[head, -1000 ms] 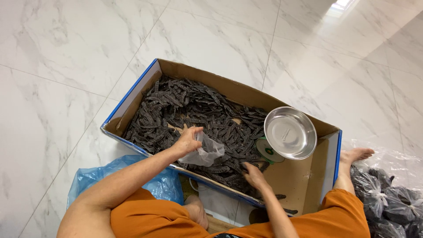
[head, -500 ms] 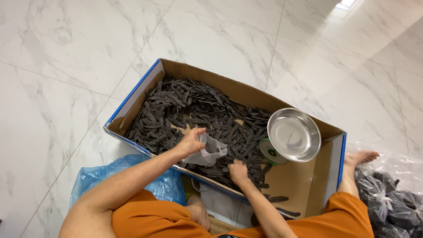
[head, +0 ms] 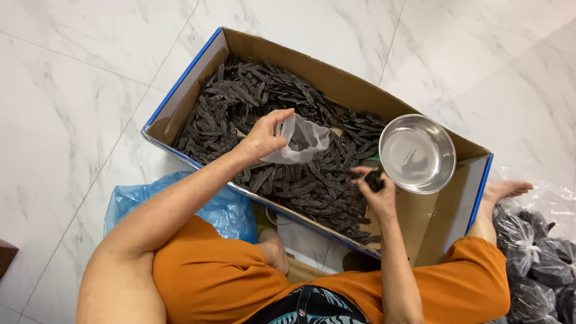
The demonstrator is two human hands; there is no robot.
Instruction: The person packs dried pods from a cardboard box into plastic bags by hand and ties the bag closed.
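A long brown cardboard box with blue outer edges (head: 192,99) lies on the white marble floor (head: 78,78), and most of it is filled with a heap of dark, flat dried strips (head: 252,108). A round shiny steel bowl (head: 417,153) sits empty at the box's right end, partly over the heap. At the right edge of the view, clear plastic bags packed with the same dark strips (head: 531,240) lie on the floor near a bare foot. A crumpled blue plastic bag (head: 225,213) lies beside the box under the left arm.

The left hand (head: 264,137) has its grip closed on the rim of a small clear plastic bag (head: 303,139), held open above the heap; whether it holds any strips cannot be told. The right hand (head: 375,189) pinches a few dark strips beside the bowl.

Half a second ago the small bag hung lower, against the heap, and the right hand was down among the strips; both have since risen.
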